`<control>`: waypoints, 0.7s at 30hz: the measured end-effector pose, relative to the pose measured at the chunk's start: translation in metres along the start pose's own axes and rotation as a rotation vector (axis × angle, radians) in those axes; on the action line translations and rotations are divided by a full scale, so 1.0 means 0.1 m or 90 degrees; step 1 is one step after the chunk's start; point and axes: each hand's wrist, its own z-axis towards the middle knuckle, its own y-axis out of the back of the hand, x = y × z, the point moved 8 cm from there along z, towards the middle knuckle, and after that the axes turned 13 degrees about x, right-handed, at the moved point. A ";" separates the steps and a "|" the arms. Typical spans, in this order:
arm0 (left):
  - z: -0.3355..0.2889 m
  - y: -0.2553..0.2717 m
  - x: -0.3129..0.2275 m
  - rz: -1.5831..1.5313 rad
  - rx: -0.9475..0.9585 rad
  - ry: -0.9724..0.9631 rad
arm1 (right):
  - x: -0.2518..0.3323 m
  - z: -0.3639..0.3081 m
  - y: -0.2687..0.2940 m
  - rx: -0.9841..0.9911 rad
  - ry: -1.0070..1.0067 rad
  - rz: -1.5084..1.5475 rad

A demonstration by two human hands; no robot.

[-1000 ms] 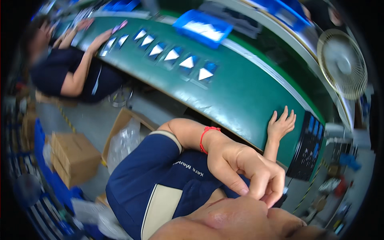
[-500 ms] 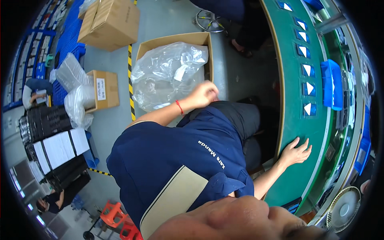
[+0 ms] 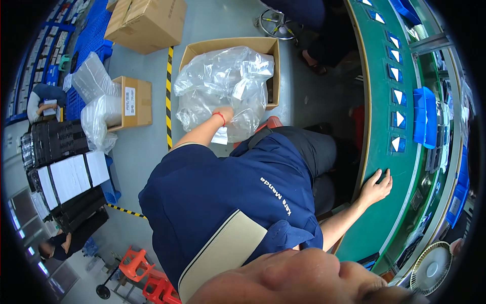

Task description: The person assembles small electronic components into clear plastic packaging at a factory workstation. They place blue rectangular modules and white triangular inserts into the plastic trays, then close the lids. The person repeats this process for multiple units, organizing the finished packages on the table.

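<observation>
Since half a second earlier, the left hand (image 3: 223, 113) has gone from hovering at the cardboard box's near edge down into the clear plastic bag (image 3: 223, 86), while the right hand (image 3: 375, 185) has stayed on the green bench (image 3: 385, 121).

Head view: the person bends toward the floor, left arm stretched to the open cardboard box (image 3: 229, 46) beside the yellow-and-black floor stripe (image 3: 170, 96). The bag fills the box and spills over its near side. The left hand is pressed into the crumpled plastic; whether the fingers clutch it cannot be told. The right hand lies flat, fingers spread, grasping nothing, on the bench edge. A row of blue trays (image 3: 398, 119) with white triangles runs along the bench, well apart from that hand.
</observation>
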 end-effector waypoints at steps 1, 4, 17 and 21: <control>-0.12 -0.07 -0.10 -0.066 0.111 -0.010 | 0.04 0.06 -0.02 -0.001 0.017 0.002; -0.28 -0.22 -0.24 -0.412 0.302 -0.072 | 0.05 0.06 0.00 -0.001 0.020 0.008; 0.24 0.26 -0.61 0.319 -0.331 -0.433 | 0.08 0.02 0.04 0.010 0.016 0.013; 0.81 0.52 -0.48 0.158 -0.489 -0.213 | 0.22 0.06 0.13 -0.033 0.082 0.021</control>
